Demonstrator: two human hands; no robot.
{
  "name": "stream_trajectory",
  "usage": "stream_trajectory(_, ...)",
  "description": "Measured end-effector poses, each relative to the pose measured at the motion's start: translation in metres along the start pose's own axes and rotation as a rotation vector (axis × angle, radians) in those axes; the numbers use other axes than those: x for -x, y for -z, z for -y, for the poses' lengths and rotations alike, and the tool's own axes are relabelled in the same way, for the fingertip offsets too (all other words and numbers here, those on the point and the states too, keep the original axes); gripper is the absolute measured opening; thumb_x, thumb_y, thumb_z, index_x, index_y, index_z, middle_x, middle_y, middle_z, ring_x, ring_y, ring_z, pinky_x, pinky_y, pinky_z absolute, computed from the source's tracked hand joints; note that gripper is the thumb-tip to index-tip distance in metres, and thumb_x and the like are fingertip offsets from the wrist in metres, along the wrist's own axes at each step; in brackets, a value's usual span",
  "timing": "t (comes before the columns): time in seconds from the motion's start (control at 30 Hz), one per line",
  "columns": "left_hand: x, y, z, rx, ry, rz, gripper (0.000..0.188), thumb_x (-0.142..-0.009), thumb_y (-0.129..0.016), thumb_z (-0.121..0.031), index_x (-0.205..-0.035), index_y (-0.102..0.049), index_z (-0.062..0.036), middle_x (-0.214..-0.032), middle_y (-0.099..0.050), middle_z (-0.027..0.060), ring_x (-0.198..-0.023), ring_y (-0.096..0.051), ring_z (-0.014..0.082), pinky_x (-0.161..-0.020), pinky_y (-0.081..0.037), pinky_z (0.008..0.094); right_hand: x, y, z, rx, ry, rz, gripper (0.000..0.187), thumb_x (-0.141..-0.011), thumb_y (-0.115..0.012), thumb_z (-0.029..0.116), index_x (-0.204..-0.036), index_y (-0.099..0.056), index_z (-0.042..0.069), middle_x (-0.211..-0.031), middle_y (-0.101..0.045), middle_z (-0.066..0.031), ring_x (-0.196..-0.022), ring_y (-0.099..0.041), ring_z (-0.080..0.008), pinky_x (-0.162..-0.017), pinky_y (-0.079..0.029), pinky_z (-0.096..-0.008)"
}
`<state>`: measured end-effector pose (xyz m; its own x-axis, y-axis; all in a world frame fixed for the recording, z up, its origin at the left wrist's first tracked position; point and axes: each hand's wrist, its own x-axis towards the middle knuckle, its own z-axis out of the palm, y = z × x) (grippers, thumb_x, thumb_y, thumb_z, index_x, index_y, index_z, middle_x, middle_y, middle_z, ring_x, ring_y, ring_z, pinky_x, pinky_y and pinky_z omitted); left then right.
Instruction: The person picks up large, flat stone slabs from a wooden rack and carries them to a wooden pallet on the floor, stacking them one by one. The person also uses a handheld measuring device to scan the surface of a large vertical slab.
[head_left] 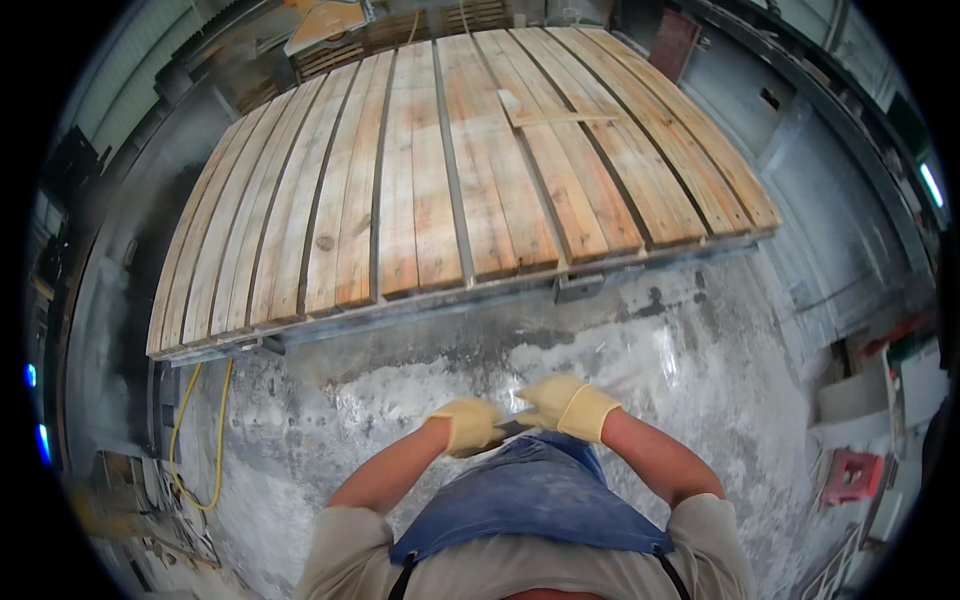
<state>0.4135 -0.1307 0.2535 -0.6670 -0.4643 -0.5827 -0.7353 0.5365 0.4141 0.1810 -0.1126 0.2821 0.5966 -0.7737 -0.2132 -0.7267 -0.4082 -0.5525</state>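
In front of my blue apron [500, 490] both my hands are close together, in pale yellow work gloves. My left hand [467, 424] is closed around a short dark grey flat piece [512, 429], whose kind I cannot make out. Its far end points toward my right hand [568, 404], whose fingers are curled in beside it and slightly blurred. Whether those fingers grip the same piece is hidden. Ahead of me, apart from both hands, stands a large slatted wooden platform [400, 230]. A thin wooden strip [570, 118] lies across its slats at the far right.
Dusty grey floor [400, 390] lies between me and the platform. A yellow hose [222, 430] loops down at the left. A red plastic stool or crate [852, 477] stands at the right. Behind the platform are stacked pallets [330, 60] and an orange machine part [325, 22].
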Motion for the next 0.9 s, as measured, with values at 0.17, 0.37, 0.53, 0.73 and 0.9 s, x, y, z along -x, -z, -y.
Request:
stream_trajectory(0.17,0.015,0.051,0.031,0.188,0.314,-0.208,0.051,-0.099,-0.055,-0.049,-0.105,-0.075,-0.0024,-0.095,-0.073,0.025,-0.09,-0.07,0.0425,-0.083,-0.054,0.0498,-0.095,0.123,-0.095,-0.207,0.222,-0.496,0.037,-0.091,-0.07,0.022,-0.119,-0.069,-0.004,-0.102,-0.074,-0.0233,-0.097,-0.072,-0.0383,-0.086,-0.057,-0.0465)
stream_trajectory(0.37,0.031,0.091,0.055,0.79,0.651,-0.454,0.045,-0.094,-0.067,-0.043,-0.105,-0.076,0.0,-0.087,-0.075,0.0185,-0.079,-0.072,0.0303,-0.075,-0.056,0.0406,-0.202,0.259,-0.167,-0.161,0.292,-0.943,0.041,-0.094,-0.072,0.018,-0.127,-0.068,-0.004,-0.122,-0.071,-0.0262,-0.116,-0.068,-0.0404,-0.101,-0.055,-0.0438)
stream_trajectory(0.53,0.026,0.134,0.075,1.136,0.766,-0.659,0.039,-0.091,-0.076,-0.031,-0.108,-0.076,0.0041,-0.088,-0.077,0.0098,-0.076,-0.07,0.0169,-0.07,-0.055,0.0336,-0.312,0.289,-0.294,0.205,-0.05,-0.905,0.058,-0.089,-0.074,0.031,-0.134,-0.061,-0.003,-0.122,-0.07,-0.0274,-0.116,-0.067,-0.0414,-0.101,-0.053,-0.0469)
stream_trajectory(0.73,0.019,0.181,0.082,1.278,0.817,-0.905,0.036,-0.091,-0.078,-0.026,-0.11,-0.076,0.0039,-0.095,-0.077,0.0073,-0.081,-0.07,0.0147,-0.073,-0.054,0.0316,-0.399,0.31,-0.392,0.424,-0.395,-0.679,0.07,-0.082,-0.078,0.039,-0.137,-0.056,0.0,-0.118,-0.07,-0.0249,-0.106,-0.069,-0.0403,-0.092,-0.055,-0.0512)
stream_trajectory(0.9,-0.005,0.223,0.075,1.391,0.987,-0.963,0.037,-0.091,-0.078,-0.017,-0.122,-0.072,0.0025,-0.109,-0.076,0.0072,-0.092,-0.069,0.0152,-0.081,-0.055,0.0322,-0.496,0.318,-0.476,0.513,-0.438,-0.635,0.067,-0.083,-0.078,0.035,-0.136,-0.056,0.0,-0.126,-0.068,-0.0212,-0.106,-0.07,-0.0373,-0.091,-0.056,-0.0489)
